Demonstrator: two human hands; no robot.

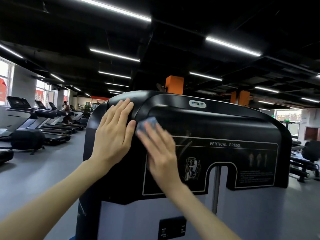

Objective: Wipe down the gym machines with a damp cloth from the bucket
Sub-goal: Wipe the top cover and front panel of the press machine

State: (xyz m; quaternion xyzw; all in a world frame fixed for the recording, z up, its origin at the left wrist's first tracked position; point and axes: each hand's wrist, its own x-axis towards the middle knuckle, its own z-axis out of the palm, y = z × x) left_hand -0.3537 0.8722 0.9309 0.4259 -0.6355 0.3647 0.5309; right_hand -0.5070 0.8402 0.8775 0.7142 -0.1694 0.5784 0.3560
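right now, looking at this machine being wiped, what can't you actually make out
Head view, the only one:
The cloth: mostly covered by the right hand and motion-blurred, so its size and dampness can't be told.
The bucket: nowhere in frame.
The fine print on the vertical press placard: too small and blurry to read.
The black label low on the machine: text too small.
The machine's base: cut off by the bottom edge.

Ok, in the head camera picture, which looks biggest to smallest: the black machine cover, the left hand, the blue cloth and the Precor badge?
1. black machine cover
2. left hand, nearer the camera
3. blue cloth, mostly hidden under the right hand
4. Precor badge, about like the cloth's showing part, so unsure
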